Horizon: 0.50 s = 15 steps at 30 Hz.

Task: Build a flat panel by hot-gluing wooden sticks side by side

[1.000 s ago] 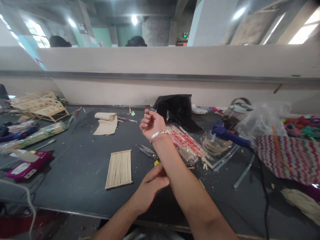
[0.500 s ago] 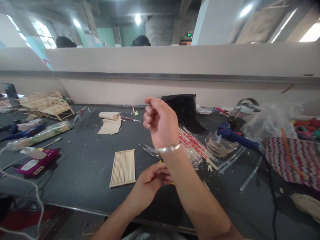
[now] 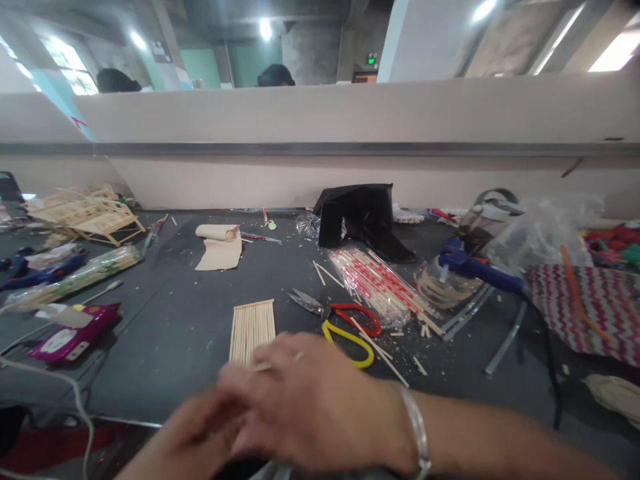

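A small panel of pale wooden sticks [image 3: 253, 327] lies on the dark table, its near part hidden behind my hands. My right hand [image 3: 320, 400], with a silver bangle at the wrist, reaches across in front of the panel. Its fingers are smeared by motion. My left hand [image 3: 200, 420] meets it at the lower left, its fingers mostly covered by the right one. Whether either hand holds anything does not show. Just beyond my right hand lie scissors [image 3: 327, 312] with one red and one yellow handle, blades parted.
Bagged sticks with red markings [image 3: 375, 283] lie right of the scissors among scraps. Blue glue gun [image 3: 475, 270] and its cable are at right. A brown paper roll [image 3: 219, 247], a black bag [image 3: 357, 217], a magenta device [image 3: 75, 333] and stick-built models [image 3: 90, 213] stand around.
My right hand has come down from its raised position to the lower left, meeting my left hand over the panel's near end. My left hand has moved left, away from the scissors, uncovering them.
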{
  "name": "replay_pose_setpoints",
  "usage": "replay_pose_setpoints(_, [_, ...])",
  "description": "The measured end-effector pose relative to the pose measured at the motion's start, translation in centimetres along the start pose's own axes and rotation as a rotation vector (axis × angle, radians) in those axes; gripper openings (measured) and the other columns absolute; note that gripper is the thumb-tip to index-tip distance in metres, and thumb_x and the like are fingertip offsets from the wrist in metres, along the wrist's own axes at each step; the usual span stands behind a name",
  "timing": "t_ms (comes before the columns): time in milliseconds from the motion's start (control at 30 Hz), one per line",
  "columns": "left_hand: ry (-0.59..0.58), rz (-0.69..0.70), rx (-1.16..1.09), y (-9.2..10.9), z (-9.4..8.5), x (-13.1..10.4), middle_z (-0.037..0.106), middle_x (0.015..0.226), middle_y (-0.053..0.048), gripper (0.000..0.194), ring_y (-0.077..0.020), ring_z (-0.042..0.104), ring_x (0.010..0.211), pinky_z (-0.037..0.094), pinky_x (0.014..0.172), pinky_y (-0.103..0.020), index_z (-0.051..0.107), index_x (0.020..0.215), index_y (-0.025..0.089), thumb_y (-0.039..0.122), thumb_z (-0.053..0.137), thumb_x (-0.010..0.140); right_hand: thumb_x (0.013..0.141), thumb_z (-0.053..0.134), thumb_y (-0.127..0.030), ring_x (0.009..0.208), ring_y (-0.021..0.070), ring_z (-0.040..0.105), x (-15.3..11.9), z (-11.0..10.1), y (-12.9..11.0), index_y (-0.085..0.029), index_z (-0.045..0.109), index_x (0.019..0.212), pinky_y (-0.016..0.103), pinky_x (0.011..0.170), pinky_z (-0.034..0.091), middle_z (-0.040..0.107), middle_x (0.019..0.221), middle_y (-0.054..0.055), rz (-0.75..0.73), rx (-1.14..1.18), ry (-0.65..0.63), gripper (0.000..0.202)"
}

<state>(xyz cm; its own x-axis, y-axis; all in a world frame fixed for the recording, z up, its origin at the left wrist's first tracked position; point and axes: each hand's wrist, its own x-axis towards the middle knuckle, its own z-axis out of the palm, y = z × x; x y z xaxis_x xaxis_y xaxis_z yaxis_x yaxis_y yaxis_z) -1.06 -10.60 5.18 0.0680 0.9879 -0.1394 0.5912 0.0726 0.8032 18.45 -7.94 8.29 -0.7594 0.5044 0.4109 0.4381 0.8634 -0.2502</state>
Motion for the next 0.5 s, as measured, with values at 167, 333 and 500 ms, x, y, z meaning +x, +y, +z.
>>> replay_pose_setpoints(167, [0.182,-0.058,0.161,-4.1,-2.8,3.7,0.072,0.094,-0.008,0.052,-0.0255,0.067,0.079,0.052,0.07,-0.032,0.064,0.108,0.021,0.056,0.055,0.072,0.094,0.043,-0.024,0.09,0.0198,0.062,-6.7,0.0,6.1,-0.016,0.059,0.107,0.032,0.078,0.05,0.067,0.097,0.009,0.536,-0.23,-0.008,0.022])
replay_pose_setpoints(333, [0.166,-0.086,0.428,-4.8,-1.4,6.6,0.067,0.097,-0.009,0.071,-0.0235,0.063,0.074,0.047,0.066,-0.033,0.044,0.131,0.012,0.061,0.041,0.079,0.091,0.047,-0.023,0.094,0.025,0.062,-9.7,2.0,7.5,-0.015,0.06,0.109,0.039,0.08,0.05,0.066,0.101,0.013,0.627,-0.254,-0.038,0.024])
replay_pose_setpoints(500, [0.154,-0.048,0.558,-2.8,0.5,7.6,0.064,0.101,-0.011,0.075,-0.0261,0.062,0.088,0.044,0.067,-0.032,0.03,0.139,0.007,0.054,0.041,0.081,0.093,0.041,-0.021,0.094,0.0229,0.062,-7.3,3.3,4.9,-0.015,0.06,0.112,0.036,0.083,0.049,0.068,0.102,0.011,0.542,0.011,-0.024,0.028])
